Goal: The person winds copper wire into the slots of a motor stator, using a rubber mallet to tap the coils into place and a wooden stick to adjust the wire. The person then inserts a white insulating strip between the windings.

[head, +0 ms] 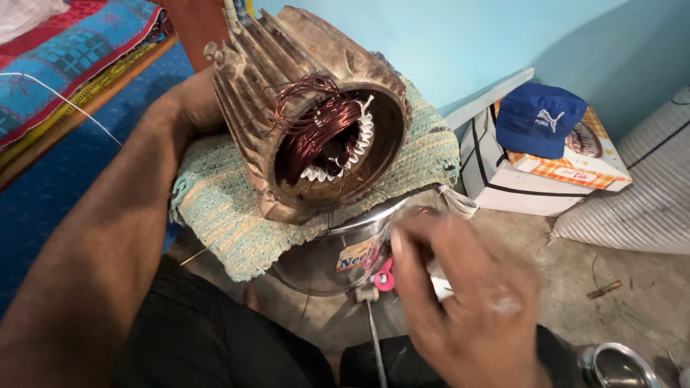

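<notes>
A worn, finned motor stator housing lies tilted on a green woven cloth draped over a shiny metal drum. Copper wire coils and white insulation slips show inside its open bore. My left hand reaches behind the housing's left side and rests against it, mostly hidden. My right hand is blurred in the foreground below the drum, fingers loosely curled; I cannot tell whether it holds anything. Pink-handled scissors show just left of it.
A white cardboard box with an orange-checked pack and a blue cap stands at the right by the blue wall. A white woven sack lies far right. A steel bowl sits bottom right. Patterned bedding is upper left.
</notes>
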The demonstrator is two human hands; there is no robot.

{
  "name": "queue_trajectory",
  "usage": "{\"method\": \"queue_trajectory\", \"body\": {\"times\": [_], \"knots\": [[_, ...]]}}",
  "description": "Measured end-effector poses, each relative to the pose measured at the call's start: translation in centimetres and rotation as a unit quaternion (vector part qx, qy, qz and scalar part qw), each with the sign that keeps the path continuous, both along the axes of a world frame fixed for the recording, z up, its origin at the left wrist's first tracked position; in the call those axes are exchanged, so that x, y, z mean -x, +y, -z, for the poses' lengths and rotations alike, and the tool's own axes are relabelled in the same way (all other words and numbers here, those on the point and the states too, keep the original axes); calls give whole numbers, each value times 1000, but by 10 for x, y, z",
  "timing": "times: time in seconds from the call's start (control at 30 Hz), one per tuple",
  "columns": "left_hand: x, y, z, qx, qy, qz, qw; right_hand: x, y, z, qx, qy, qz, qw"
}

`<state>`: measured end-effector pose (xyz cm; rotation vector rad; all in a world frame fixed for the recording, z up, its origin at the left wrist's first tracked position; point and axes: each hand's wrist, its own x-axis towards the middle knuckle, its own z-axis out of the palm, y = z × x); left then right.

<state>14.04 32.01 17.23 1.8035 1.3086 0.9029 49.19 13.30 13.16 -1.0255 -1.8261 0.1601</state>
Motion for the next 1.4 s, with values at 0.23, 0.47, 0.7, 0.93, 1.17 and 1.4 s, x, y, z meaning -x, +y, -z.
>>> {"method": "queue_trajectory", "body": {"times": [0.23,0.47,0.7,0.93,1.17,1.4], "knots": [[-8,-13,-7,20,-35,-36,999,-39,11,185,282,-458,-313,783],[-11,-15,-8,12,-70,-27,997,-77,63,185,403,-493,-313,705],[-11,-11,-11,8,-21,-13,1000,-72,52,96,403,-341,-364,767],[-16,-15,-12,14,11,-21,1000,-106,41,-12,252,56,-361,896],[-22,-15,-14,16,16,-21,1000,-48,30,-56,50,339,-189,920],[-24,-8,-10,22,26,-23,999,-29,29,-60,28,397,-142,906]]}}
